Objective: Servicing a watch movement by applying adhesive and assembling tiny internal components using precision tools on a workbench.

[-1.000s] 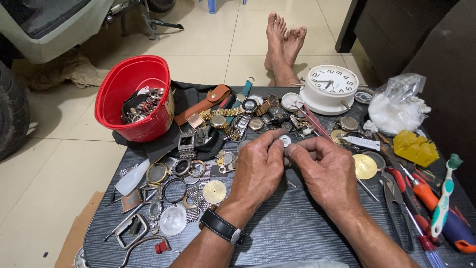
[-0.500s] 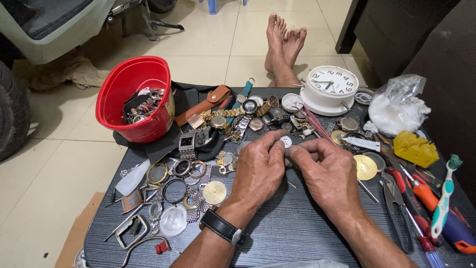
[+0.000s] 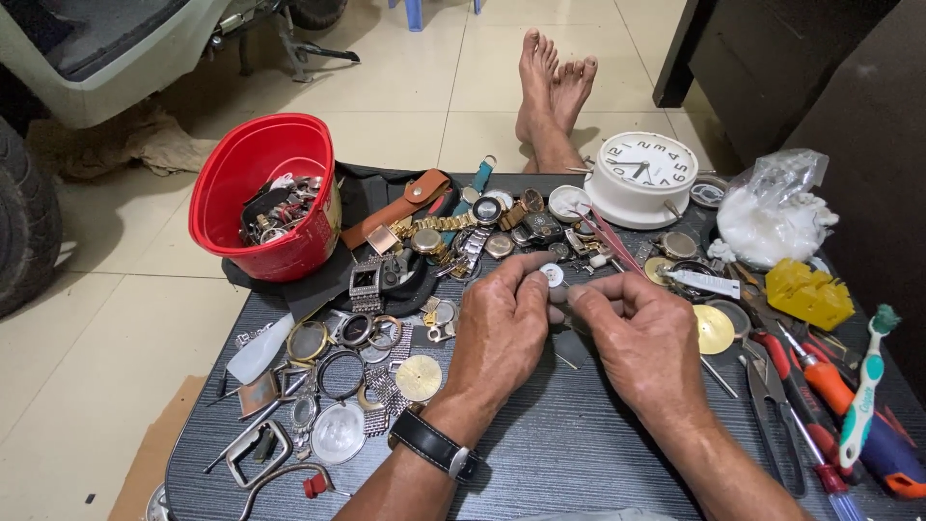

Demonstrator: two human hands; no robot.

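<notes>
While little has shifted since the earlier frames, our hands have stayed together over the middle of the dark tabletop (image 3: pixel 579 453), the small round white watch part (image 3: pixel 552 276) sitting at the same spot. Our left hand (image 3: pixel 502 328) pinches that part between thumb and forefinger, fingers closed on it. Our right hand (image 3: pixel 641 342) meets it from the other side, fingers curled in; whether they grip the part or a fine tool we cannot tell, since the knuckles hide the tips. A black wristwatch (image 3: pixel 434 446) circles our left wrist. Behind the hands lies a heap of watches (image 3: pixel 463 236), mostly too small to sort out. A red bucket (image 3: pixel 265 198) of parts stands far left, a white alarm clock (image 3: pixel 641 177) far right, with screwdrivers (image 3: pixel 820 386) and a toothbrush (image 3: pixel 863 386) along the right edge, partly cut off. Bare feet (image 3: pixel 555 87) rest on the floor beyond.
</notes>
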